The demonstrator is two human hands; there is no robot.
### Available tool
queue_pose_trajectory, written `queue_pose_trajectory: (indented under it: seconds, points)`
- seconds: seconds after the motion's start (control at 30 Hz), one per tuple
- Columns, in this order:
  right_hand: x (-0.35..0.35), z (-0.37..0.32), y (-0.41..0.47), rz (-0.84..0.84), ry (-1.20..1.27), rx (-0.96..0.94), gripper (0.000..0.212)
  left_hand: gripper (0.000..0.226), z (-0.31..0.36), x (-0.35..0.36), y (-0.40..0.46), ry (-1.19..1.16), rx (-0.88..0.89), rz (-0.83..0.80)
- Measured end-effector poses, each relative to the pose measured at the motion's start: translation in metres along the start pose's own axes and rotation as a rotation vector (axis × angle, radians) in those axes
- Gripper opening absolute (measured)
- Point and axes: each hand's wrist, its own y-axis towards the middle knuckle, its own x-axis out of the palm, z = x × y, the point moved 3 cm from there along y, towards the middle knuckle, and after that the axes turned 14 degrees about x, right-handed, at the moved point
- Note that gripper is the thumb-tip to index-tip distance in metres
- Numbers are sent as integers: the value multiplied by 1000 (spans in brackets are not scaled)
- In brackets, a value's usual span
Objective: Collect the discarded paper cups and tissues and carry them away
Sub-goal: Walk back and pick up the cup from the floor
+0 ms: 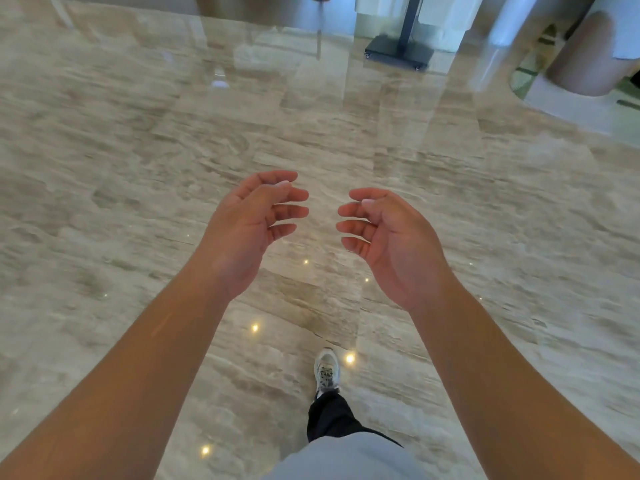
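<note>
head view: both bare arms reach forward over a glossy marble floor (138, 161). the left hand (249, 230) and right hand (391, 244) face each other, palms inward, fingers loosely curled and released, holding nothing. no cups or tissues show here. a pale sneaker (326, 370) steps near. a black wheeled stand base (398, 51) sits far right. no readable writing.

Glossy polished marble floor (138, 168) w/ reflections; matt black stand base (398, 51).
</note>
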Motion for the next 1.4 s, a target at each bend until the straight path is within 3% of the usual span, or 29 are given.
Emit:
queue_pose_trajectory:
  seconds: [0.47,0.8,0.93,1.17,1.4]
  points:
    - [9,-161,234,-47,4,-21,21,26,4,15,272,2,35,41]
    - [62,-196,407,-46,-57,27,28,26,-17,-53,438,-34,48,83]
    - [96,-216,490,-9,-75,8,19,26,-24,-89,530,-35,33,69]
    - [163,-279,616,25,-60,-34,27,26,-12,-141,682,-44,35,-6]
    - [192,-314,702,24,-35,-43,26,26,-10,-172,777,-49,48,-29]
